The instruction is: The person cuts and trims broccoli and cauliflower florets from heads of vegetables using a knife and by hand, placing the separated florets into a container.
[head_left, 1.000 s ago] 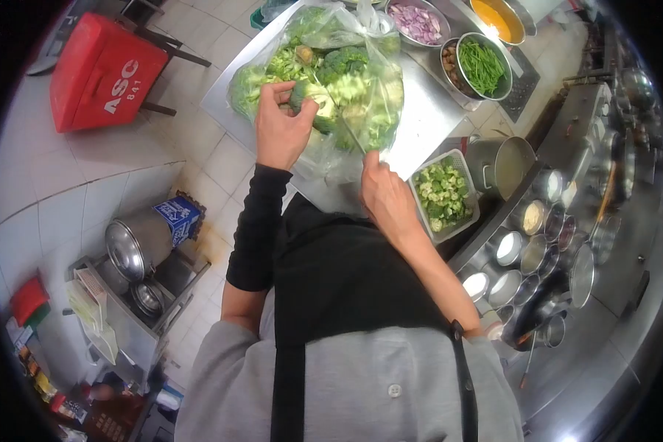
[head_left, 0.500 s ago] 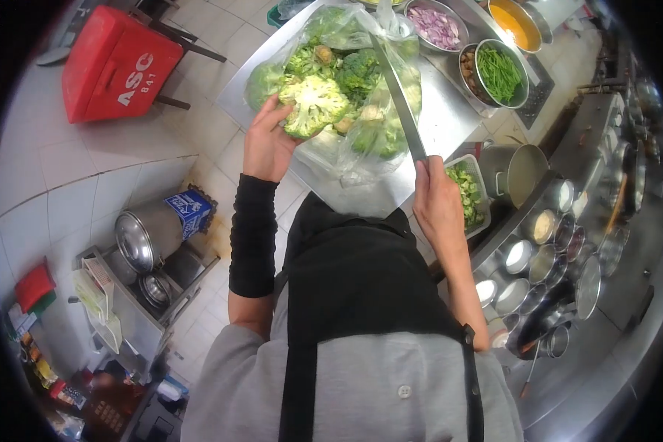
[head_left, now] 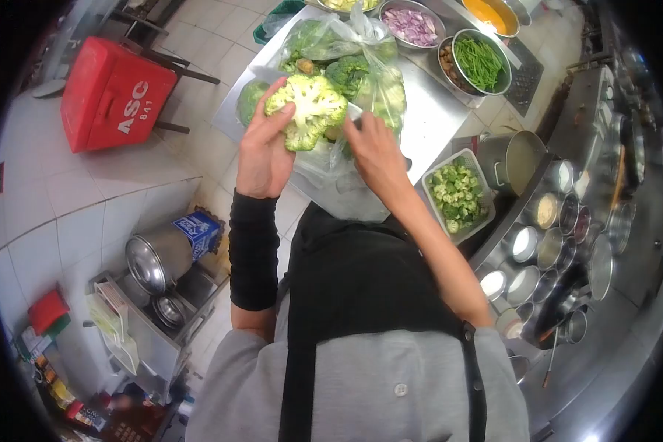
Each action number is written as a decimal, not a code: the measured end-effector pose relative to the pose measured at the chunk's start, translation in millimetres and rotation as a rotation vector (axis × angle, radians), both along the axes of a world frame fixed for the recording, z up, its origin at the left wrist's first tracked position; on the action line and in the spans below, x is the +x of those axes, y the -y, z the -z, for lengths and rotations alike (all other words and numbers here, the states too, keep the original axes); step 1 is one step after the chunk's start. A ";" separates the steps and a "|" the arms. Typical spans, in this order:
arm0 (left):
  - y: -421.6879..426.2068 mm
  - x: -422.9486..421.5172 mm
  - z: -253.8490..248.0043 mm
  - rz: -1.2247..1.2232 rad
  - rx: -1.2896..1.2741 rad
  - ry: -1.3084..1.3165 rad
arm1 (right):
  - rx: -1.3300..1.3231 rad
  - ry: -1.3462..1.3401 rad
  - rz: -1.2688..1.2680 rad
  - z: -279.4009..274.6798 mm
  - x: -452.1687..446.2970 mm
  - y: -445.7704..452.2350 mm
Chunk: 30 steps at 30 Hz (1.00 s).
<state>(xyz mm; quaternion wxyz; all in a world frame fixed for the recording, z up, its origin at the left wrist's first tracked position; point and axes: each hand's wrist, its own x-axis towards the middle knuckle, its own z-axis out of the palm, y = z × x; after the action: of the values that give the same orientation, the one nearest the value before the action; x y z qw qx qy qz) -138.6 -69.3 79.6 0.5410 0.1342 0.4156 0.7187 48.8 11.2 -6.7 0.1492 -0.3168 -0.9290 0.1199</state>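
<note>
In the top middle, my left hand (head_left: 267,158) grips broccoli (head_left: 311,110) (probably to keep it still); my right hand (head_left: 378,153) grips the knife (head_left: 267,74).

In the upper middle of the frame there are one left hand (head_left: 266,156), one right hand (head_left: 379,152), one cut broccoli head (head_left: 313,110) and one knife (head_left: 354,111). At the upper right is one bowl (head_left: 503,79) of green stems (head_left: 479,62); at the upper left, one red box (head_left: 110,96).
</note>
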 end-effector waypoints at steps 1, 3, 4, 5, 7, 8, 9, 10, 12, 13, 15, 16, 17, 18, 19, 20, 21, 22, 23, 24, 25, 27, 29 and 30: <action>0.2 1.0 -1.7 -0.009 -0.019 -0.019 | 0.094 0.010 0.007 6.4 -8.8 -0.3; 4.0 1.5 0.4 -0.038 -0.058 -0.052 | 0.125 -0.083 0.036 4.6 -13.5 -0.4; 8.0 0.1 1.9 -0.028 -0.100 -0.038 | 0.060 -0.184 0.056 -4.7 -6.8 2.7; 9.7 -0.5 2.6 0.005 -0.088 -0.078 | -0.008 -0.280 0.073 -14.9 1.3 5.9; 14.6 3.7 7.5 0.070 -0.072 -0.146 | -0.523 -0.626 0.161 -40.4 13.3 4.0; 15.0 6.1 10.1 0.113 -0.076 -0.201 | -0.871 -0.785 0.193 -55.4 18.0 0.3; 13.4 11.5 11.6 0.152 -0.075 -0.239 | -1.211 -0.946 0.232 -63.5 22.7 -3.4; 9.5 18.3 12.2 0.199 -0.068 -0.278 | -1.170 -0.912 0.175 -63.7 23.2 -7.6; -0.2 31.5 16.4 0.281 -0.061 -0.415 | -1.091 -0.703 0.174 -60.4 31.8 -18.3; -6.8 35.7 17.7 0.298 -0.096 -0.498 | -1.052 -0.601 0.169 -60.6 35.7 -22.2; -19.6 44.2 19.2 0.323 -0.168 -0.669 | -0.749 -0.526 0.289 -68.5 44.1 -24.1; -25.4 55.6 20.9 0.257 -0.156 -0.796 | -0.535 -0.523 0.306 -74.0 45.5 -18.9; -31.5 61.1 24.4 0.233 -0.147 -0.709 | -0.324 -0.512 0.324 -79.1 48.2 -13.7; -39.6 65.8 25.7 0.215 -0.139 -0.622 | -0.245 -0.542 0.352 -84.0 52.6 -10.5; -46.7 71.7 24.2 0.200 -0.133 -0.534 | -0.367 -0.747 0.395 -82.7 58.7 -11.1; -51.7 76.1 19.0 0.216 -0.156 -0.251 | -0.484 -0.954 0.432 -79.8 65.9 -12.5; -57.7 78.1 18.5 0.238 -0.125 -0.162 | -0.597 -1.166 0.459 -76.5 74.0 -14.1; -65.1 77.8 18.0 0.258 -0.094 -0.075 | -0.680 -1.238 0.416 -71.6 89.7 -15.0; -72.2 78.5 17.0 0.279 -0.065 0.011 | -0.752 -1.216 0.420 -71.1 98.7 -13.5; -75.3 82.0 16.0 0.315 -0.084 -0.037 | -0.823 -1.196 0.428 -71.7 106.4 -9.1; -78.6 88.3 14.6 0.333 -0.079 -0.028 | -0.894 -1.178 0.440 -71.7 112.7 -5.7; -82.4 105.2 13.8 0.381 -0.079 -0.006 | -0.697 -0.947 0.559 -59.7 111.1 -4.3; -83.4 117.6 20.4 0.443 -0.117 -0.191 | -0.191 -0.830 0.487 -45.9 107.5 -12.9; -84.5 123.6 23.6 0.445 -0.140 -0.295 | -0.291 -0.867 0.510 -36.4 109.5 -12.5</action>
<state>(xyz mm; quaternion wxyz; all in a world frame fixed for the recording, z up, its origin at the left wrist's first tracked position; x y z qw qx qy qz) -15.0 15.2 55.9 0.6272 0.2878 0.4987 0.5245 158.2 23.7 29.7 0.4989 -0.4717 -0.6489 0.3280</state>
